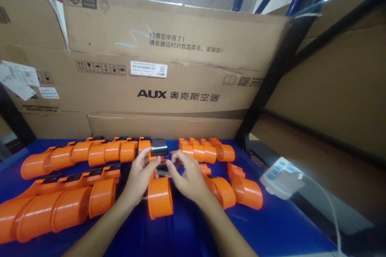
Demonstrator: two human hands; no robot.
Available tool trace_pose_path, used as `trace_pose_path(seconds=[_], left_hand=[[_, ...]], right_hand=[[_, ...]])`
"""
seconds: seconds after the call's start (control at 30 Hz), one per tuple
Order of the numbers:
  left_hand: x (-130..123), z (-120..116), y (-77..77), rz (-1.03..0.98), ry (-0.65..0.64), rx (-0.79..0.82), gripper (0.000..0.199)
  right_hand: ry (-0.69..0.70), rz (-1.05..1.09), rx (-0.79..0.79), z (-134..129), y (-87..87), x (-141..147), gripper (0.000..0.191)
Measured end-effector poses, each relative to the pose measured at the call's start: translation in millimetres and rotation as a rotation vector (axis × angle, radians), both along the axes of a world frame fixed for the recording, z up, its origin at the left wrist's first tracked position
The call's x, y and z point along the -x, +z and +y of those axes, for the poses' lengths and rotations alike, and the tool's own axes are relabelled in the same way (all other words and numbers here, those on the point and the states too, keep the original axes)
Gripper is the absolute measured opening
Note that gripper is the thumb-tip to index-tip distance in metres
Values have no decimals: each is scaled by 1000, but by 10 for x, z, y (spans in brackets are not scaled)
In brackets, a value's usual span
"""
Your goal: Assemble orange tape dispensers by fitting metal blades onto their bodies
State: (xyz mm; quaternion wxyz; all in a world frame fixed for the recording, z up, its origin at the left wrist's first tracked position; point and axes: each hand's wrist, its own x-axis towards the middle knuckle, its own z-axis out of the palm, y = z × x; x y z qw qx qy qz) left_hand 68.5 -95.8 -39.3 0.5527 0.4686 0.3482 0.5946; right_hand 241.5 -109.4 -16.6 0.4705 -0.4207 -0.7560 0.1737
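Observation:
A small module with a dark square screen (159, 146) and a pale strip along its lower edge sits between my hands, tilted up toward me. My left hand (141, 172) pinches it at the lower left with thumb and fingers. On the other side my right hand (186, 174) has its thumb and fingertips drawn together beside the module's lower right; whatever lies between them is too small to make out. Just below my fingertips, an orange cylindrical holder (159, 198) lies on the blue surface (187, 233). Its upper part is partly hidden by my hands.
Rows of similar orange holders, several with dark pieces on top, line the left (70, 204) and right (224, 152). A white power strip (282, 178) with a plugged-in adapter and cable lies at the right edge. Behind stands a large cardboard sheet (181, 116), beside a dark shelf post (262, 84).

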Motion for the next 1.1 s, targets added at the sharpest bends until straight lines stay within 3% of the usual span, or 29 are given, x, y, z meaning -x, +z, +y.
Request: trace_pose_path(seconds=[0.1,0.2,0.3,0.4,0.6,0.8,1.1], left_hand=[[-7,-42,57,-84,-42,70,46],[-13,-93,99,-128,-100,124,63],[-12,-137,130,-129,-213,172,80],[-6,-165,154,-156,-325,224,80],[-12,-173,116,-173,-462,232,73],[-53,-110,80,-155,-347,164,45],[-49,-103,111,-104,-286,94,44]], right_hand=[[52,248,85,4,8,7,15],[72,472,218,35,13,11,18],[194,526,367,60,26,14,28],[339,560,436,61,33,31,30],[205,555,442,17,6,88,30],[266,578,478,36,-35,96,37],[292,536,485,78,-45,85,39]])
